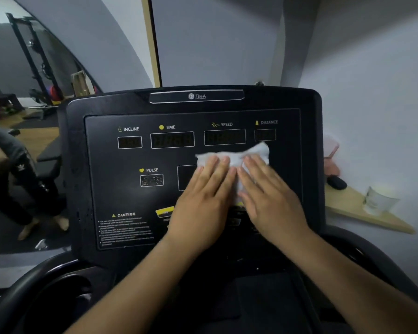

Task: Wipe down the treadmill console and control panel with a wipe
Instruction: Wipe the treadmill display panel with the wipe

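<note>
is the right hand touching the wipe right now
Touching. In the head view the right hand lies flat, fingers straight, on the white wipe, pressing it against the control panel.

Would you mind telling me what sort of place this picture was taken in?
Probably a small gym or home workout room. A treadmill console with INCLINE, TIME and SPEED readouts fills the view, and a black weight rack shows at the back left, above a wooden floor.
</note>
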A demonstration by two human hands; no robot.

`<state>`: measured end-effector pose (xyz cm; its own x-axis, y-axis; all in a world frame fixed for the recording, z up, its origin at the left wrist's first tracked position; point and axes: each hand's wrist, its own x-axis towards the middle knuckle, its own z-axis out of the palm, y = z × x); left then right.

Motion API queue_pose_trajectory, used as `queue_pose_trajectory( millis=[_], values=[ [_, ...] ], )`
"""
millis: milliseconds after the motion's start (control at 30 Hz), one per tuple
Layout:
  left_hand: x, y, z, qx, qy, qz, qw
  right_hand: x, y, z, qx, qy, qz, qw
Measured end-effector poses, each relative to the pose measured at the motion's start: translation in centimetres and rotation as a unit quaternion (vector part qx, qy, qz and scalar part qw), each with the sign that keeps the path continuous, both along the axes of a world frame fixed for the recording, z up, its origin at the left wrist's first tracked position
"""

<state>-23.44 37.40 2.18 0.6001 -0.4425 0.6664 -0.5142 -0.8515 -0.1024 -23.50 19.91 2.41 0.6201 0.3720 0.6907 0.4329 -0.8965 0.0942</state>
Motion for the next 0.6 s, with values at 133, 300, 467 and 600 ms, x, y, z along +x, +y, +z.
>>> queue_pose_trajectory(
  millis=[133, 300, 467, 600],
  values=[
    [4.0, -2.6, 5.7, 0.006, -0.009, 0.016, 1.000, 3.7, -1.1, 6.0, 0.028, 0.005, -0.043, 0.999],
    [3.9, -4.3, 5.4, 0.019, -0.014, 0.040, 0.999, 3.6, -1.7, 6.1, 0.044, -0.002, -0.051, 0.998],
    [-0.8, -4.1, 0.5, 0.040, 0.011, 0.000, 0.999, -0.6, -3.0, -0.2, 0.003, 0.043, -0.045, 0.998],
    [1.5, -5.6, 3.9, 0.020, 0.005, 0.007, 1.000, 1.4, -3.7, 2.8, 0.051, 0.040, -0.024, 0.998]
  ],
)
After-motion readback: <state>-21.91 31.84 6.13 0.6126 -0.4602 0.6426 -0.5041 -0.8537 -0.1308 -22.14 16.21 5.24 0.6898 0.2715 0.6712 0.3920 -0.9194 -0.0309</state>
